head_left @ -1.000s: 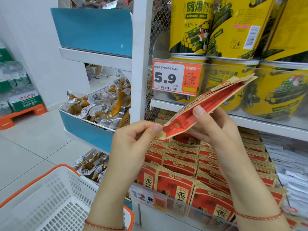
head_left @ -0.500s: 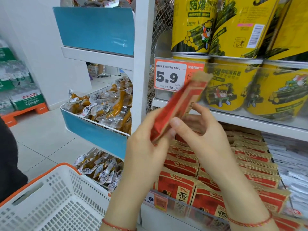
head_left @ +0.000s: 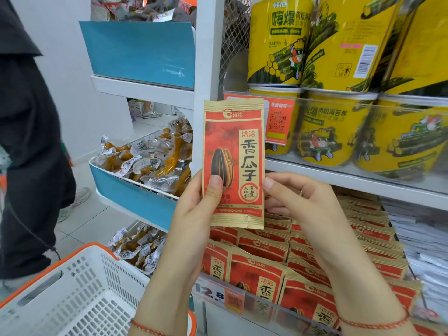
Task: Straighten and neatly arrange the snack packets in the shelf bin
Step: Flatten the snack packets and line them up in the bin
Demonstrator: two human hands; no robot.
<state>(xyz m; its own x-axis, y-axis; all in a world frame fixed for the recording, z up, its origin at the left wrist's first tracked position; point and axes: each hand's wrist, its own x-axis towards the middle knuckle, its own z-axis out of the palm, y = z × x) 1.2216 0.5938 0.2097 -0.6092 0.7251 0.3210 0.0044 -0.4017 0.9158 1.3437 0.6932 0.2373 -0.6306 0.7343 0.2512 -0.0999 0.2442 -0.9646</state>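
Red-and-gold paper snack packet (head_left: 234, 163) stands upright, left hand (head_left: 194, 214) pinching it, right hand (head_left: 298, 200) steadying its edge; slot it squarely behind the near row of red packets (head_left: 266, 270).

Left hand (head_left: 194, 214): only the thumb shows on the front of the held packet (head_left: 234, 163); its fingers are hidden behind it.
Right hand (head_left: 300, 204): fingertips hidden behind the packet's right edge.
Price tag above the hands (head_left: 278, 122): left part covered by the packet.
Lower price label (head_left: 218, 295): below the left wrist, blurred, first digit partly hidden.
Basket (head_left: 72, 294): left of the left forearm, cut off by the bottom edge.
Person in black (head_left: 26, 141): far left, cut off by the frame.
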